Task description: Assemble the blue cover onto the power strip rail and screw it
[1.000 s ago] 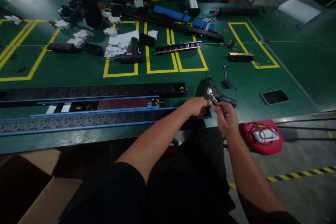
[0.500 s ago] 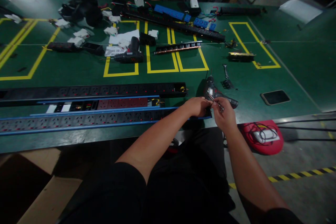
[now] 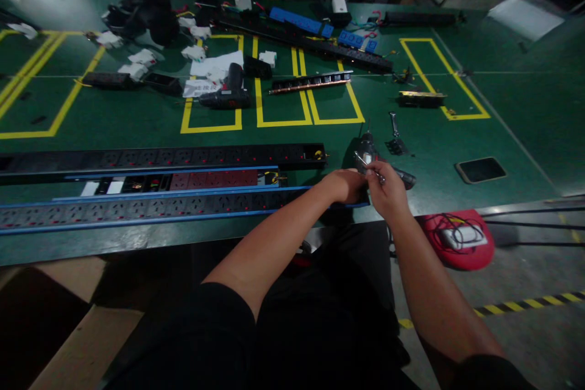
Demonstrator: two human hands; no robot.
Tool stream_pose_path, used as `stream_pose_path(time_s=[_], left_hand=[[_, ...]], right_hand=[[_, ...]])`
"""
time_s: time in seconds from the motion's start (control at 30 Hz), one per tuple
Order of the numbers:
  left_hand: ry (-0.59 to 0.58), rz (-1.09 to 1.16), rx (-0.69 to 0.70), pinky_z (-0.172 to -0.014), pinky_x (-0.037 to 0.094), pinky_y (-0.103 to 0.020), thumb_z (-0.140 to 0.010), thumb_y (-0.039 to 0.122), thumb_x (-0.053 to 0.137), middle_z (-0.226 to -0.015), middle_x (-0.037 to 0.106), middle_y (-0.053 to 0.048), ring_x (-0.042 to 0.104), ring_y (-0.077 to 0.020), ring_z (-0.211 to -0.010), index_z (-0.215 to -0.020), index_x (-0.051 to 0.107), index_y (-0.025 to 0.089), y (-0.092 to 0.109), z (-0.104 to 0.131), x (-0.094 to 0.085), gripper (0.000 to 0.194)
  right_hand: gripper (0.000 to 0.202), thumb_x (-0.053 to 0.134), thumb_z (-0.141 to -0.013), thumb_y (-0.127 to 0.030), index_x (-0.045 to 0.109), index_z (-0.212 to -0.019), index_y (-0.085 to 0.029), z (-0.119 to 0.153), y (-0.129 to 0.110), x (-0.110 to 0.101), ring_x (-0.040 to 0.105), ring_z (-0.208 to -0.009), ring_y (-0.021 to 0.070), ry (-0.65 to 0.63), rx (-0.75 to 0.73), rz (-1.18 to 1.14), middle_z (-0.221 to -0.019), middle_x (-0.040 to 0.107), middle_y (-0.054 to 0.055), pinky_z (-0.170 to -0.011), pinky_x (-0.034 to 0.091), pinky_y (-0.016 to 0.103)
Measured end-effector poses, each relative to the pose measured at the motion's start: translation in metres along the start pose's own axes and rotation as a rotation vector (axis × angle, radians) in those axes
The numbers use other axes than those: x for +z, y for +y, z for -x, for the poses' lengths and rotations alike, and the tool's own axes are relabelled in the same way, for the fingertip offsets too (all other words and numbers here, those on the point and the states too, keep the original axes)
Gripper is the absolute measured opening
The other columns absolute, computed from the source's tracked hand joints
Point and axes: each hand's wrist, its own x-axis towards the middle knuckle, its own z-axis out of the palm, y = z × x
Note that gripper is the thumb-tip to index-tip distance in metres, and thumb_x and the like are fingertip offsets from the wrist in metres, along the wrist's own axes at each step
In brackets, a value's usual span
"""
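Head view: we work at the R end of a long black socket strip w/ blue edges (image 3: 183, 207).
Our R hand (image 3: 388, 192) holds a thin silver metal tool (image 3: 381, 178); our L hand (image 3: 345, 185) is at the end, can't tell its grip. Looks like it needs steady fingers. Brown cardboard box (image 3: 86, 347): too dark inside.

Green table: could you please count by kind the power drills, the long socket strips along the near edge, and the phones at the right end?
Power drills: 2
Long socket strips: 3
Phone: 1
Total: 6
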Motion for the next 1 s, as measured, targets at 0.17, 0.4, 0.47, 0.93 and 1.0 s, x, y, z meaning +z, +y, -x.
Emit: stream_pose_path(time_s=[0.17, 0.4, 0.47, 0.93, 1.0], left_hand=[[0.011, -0.009, -0.008, -0.078, 0.053, -0.032, -0.085, 0.030, 0.055, -0.118, 0.066, -0.016, 0.066, -0.0272, -0.101, -0.127, 0.060, 0.016, -0.001, -0.002, 0.002, 0.045], [0.035, -0.020, -0.017, -0.082, 0.054, -0.032, -0.085, 0.027, 0.053, -0.122, 0.065, -0.018, 0.066, -0.0270, -0.103, -0.124, 0.060, 0.012, -0.002, -0.002, 0.005, 0.042], [0.045, -0.018, -0.009, -0.082, 0.054, -0.032, -0.084, 0.026, 0.053, -0.122, 0.065, -0.018, 0.066, -0.0273, -0.105, -0.120, 0.062, 0.012, -0.003, -0.003, 0.007, 0.040], [0.164, 0.040, 0.070, -0.077, 0.052, -0.033, -0.084, 0.026, 0.054, -0.111, 0.068, -0.011, 0.065, -0.0249, -0.098, -0.115, 0.063, 0.020, 0.003, 0.015, -0.005, 0.034], [0.122, 0.042, 0.051, -0.076, 0.052, -0.035, -0.083, 0.025, 0.054, -0.111, 0.068, -0.011, 0.065, -0.0253, -0.096, -0.112, 0.064, 0.021, 0.005, 0.017, -0.009, 0.031]], right_hand=[[0.021, 0.048, -0.093, -0.031, 0.064, -0.103, -0.022, -0.008, 0.002, 0.003, 0.062, -0.097, 0.0257, -0.004, -0.016, 0.040, -0.101, 0.068, 0.010, -0.087, 0.048, 0.041], [0.021, 0.048, -0.092, -0.029, 0.066, -0.101, -0.023, -0.022, -0.002, 0.005, 0.061, -0.099, 0.0274, -0.068, -0.039, 0.071, -0.101, 0.069, 0.009, -0.089, 0.047, 0.042], [0.021, 0.047, -0.092, -0.028, 0.066, -0.101, -0.023, -0.026, -0.002, 0.006, 0.061, -0.099, 0.0278, -0.081, -0.046, 0.081, -0.101, 0.070, 0.009, -0.089, 0.047, 0.043], [0.024, 0.047, -0.090, -0.027, 0.067, -0.103, -0.021, -0.027, 0.019, 0.000, 0.061, -0.094, 0.0274, 0.035, 0.021, 0.145, -0.101, 0.071, 0.011, -0.085, 0.047, 0.043], [0.025, 0.047, -0.090, -0.027, 0.068, -0.102, -0.021, -0.027, 0.025, -0.002, 0.062, -0.093, 0.0269, 0.070, 0.035, 0.144, -0.100, 0.071, 0.011, -0.084, 0.047, 0.043]])
